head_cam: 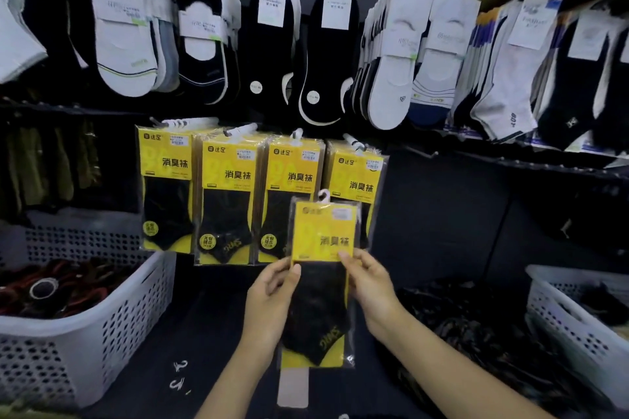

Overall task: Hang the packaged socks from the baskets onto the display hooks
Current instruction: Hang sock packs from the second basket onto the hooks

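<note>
A yellow-and-black packaged sock pack (321, 282) with a white hanger tab at its top is held upright in front of the display. My left hand (272, 292) grips its left edge, thumb on the front. My right hand (369, 286) pinches its right edge. Just behind it, several rows of identical yellow packs (231, 194) hang on display hooks (352, 141) with white tabs. The held pack overlaps the lower part of the rightmost hanging row.
A white perforated basket (112, 323) with dark and red items stands at the left. Another white basket (578, 326) sits at the right beside a heap of dark packaged goods (476, 326). Rows of white and black socks (326, 54) hang above. Small white hooks (178, 374) lie on the dark floor.
</note>
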{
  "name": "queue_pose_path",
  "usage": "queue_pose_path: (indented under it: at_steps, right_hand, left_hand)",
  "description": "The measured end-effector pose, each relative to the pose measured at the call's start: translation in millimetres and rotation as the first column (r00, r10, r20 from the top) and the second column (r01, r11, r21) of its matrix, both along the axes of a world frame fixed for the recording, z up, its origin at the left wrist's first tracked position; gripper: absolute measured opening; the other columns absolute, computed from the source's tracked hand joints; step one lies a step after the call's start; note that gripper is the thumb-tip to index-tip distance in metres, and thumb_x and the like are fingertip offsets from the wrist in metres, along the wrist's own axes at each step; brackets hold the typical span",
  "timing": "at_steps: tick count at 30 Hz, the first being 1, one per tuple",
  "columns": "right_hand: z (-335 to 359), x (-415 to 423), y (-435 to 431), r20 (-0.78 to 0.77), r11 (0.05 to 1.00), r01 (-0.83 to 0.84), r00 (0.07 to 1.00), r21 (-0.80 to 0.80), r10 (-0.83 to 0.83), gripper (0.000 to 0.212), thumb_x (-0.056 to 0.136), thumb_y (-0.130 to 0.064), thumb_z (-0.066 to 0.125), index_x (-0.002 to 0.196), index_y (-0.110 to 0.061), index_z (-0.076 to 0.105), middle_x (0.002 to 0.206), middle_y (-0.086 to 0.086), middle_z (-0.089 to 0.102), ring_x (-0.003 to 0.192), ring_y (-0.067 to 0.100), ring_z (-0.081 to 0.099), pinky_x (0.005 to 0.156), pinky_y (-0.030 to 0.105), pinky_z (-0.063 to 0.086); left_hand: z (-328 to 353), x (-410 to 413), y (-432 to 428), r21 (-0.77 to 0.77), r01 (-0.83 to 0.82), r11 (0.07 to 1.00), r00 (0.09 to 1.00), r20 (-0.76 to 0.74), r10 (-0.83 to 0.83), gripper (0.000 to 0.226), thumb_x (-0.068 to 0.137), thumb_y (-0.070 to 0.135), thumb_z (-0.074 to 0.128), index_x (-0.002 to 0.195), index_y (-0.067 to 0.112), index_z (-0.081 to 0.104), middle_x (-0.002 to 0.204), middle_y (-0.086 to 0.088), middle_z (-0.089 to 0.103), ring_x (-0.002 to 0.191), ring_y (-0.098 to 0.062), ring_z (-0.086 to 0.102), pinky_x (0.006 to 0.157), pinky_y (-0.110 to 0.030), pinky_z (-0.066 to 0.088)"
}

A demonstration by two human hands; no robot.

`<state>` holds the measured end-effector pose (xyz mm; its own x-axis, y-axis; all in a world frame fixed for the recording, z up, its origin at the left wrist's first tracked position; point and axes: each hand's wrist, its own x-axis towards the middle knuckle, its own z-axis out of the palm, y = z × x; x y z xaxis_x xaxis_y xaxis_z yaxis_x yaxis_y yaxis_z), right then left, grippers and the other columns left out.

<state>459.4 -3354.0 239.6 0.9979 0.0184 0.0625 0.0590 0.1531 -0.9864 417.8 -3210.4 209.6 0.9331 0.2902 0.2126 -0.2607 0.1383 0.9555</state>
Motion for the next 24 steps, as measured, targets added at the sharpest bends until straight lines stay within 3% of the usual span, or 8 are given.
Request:
queue_pose_path:
  at_steps: [3, 7, 10, 12, 16, 19, 21, 24]
  right_hand:
    - [21, 12, -16, 0.019, 0.974, 0.217, 0.976, 0.071, -0.219, 0.018, 0.094, -0.018, 0.059, 0.077, -0.013, 0.059, 0.094, 0.016, 0.066, 0.091, 0.027, 0.060, 0.092, 0.044, 0.048]
    - [53, 30, -32, 0.063, 0.920, 0.386, 0.918, 0.075, -0.391, 0.031, 0.094, -0.023, 0.059, 0.067, -0.017, 0.045, 0.079, 0.008, 0.049, 0.079, 0.021, 0.046, 0.075, 0.035, 0.042]
    - [66, 41, -34, 0.126, 0.923, 0.385, 0.915, 0.009, -0.383, 0.028, 0.094, -0.024, 0.057, 0.070, -0.014, 0.047, 0.072, 0.003, 0.045, 0.076, 0.019, 0.043, 0.070, 0.027, 0.040]
    - [71, 47, -30, 0.152, 0.931, 0.363, 0.923, -0.043, -0.353, 0.022, 0.095, -0.023, 0.057, 0.079, -0.009, 0.052, 0.079, 0.008, 0.050, 0.078, 0.022, 0.047, 0.074, 0.032, 0.045]
    - [71, 63, -25, 0.092, 0.940, 0.322, 0.946, -0.114, -0.312, 0.017, 0.095, -0.022, 0.057, 0.081, -0.012, 0.057, 0.090, 0.018, 0.057, 0.084, 0.027, 0.054, 0.086, 0.036, 0.050]
    - [65, 75, -26, 0.009, 0.944, 0.309, 0.951, -0.120, -0.310, 0.020, 0.092, -0.025, 0.062, 0.078, -0.011, 0.055, 0.091, 0.022, 0.059, 0.089, 0.029, 0.059, 0.098, 0.043, 0.049]
    - [54, 79, -29, -0.038, 0.937, 0.336, 0.939, -0.099, -0.341, 0.014, 0.089, -0.025, 0.066, 0.090, -0.012, 0.062, 0.105, 0.011, 0.066, 0.104, 0.028, 0.062, 0.098, 0.043, 0.049]
    - [26, 74, -38, -0.078, 0.918, 0.371, 0.920, -0.137, -0.384, 0.031, 0.089, -0.025, 0.066, 0.115, -0.009, 0.061, 0.121, 0.010, 0.062, 0.112, 0.024, 0.058, 0.101, 0.038, 0.047]
  left_hand:
    - [0, 3, -5, 0.047, 0.109, 0.993, 0.994, -0.028, -0.108, 0.020, 0.091, 0.026, 0.056, 0.110, 0.030, 0.062, 0.098, 0.008, 0.072, 0.094, -0.006, 0.067, 0.083, -0.023, 0.052]
    - [3, 7, -16, 0.110, 0.215, 0.970, 0.976, -0.053, -0.211, 0.021, 0.094, 0.028, 0.051, 0.114, 0.037, 0.054, 0.102, 0.014, 0.066, 0.099, 0.000, 0.061, 0.076, -0.011, 0.049]
    - [4, 12, -23, 0.129, 0.248, 0.960, 0.969, -0.058, -0.242, 0.031, 0.092, 0.036, 0.051, 0.123, 0.038, 0.048, 0.119, 0.014, 0.060, 0.113, -0.002, 0.055, 0.098, -0.022, 0.045]
    - [2, 16, -26, 0.120, 0.248, 0.961, 0.968, -0.065, -0.241, 0.037, 0.092, 0.039, 0.051, 0.128, 0.036, 0.047, 0.122, 0.015, 0.057, 0.116, -0.003, 0.052, 0.104, -0.028, 0.041]
    - [-4, 21, -27, 0.083, 0.237, 0.968, 0.969, -0.085, -0.230, 0.040, 0.093, 0.038, 0.050, 0.132, 0.036, 0.045, 0.116, 0.022, 0.057, 0.112, 0.002, 0.053, 0.095, -0.020, 0.044]
    - [-9, 24, -25, 0.095, 0.234, 0.968, 0.968, -0.121, -0.222, 0.045, 0.094, 0.040, 0.049, 0.137, 0.033, 0.042, 0.126, 0.016, 0.053, 0.120, -0.004, 0.049, 0.107, -0.030, 0.037]
    - [-13, 23, -25, 0.111, 0.248, 0.962, 0.963, -0.141, -0.231, 0.047, 0.094, 0.040, 0.048, 0.140, 0.031, 0.040, 0.128, 0.014, 0.050, 0.118, -0.002, 0.046, 0.105, -0.027, 0.035]
    - [-23, 19, -25, 0.152, 0.244, 0.958, 0.962, -0.164, -0.219, 0.048, 0.095, 0.037, 0.049, 0.141, 0.026, 0.039, 0.133, 0.008, 0.049, 0.115, -0.002, 0.045, 0.097, -0.020, 0.035]
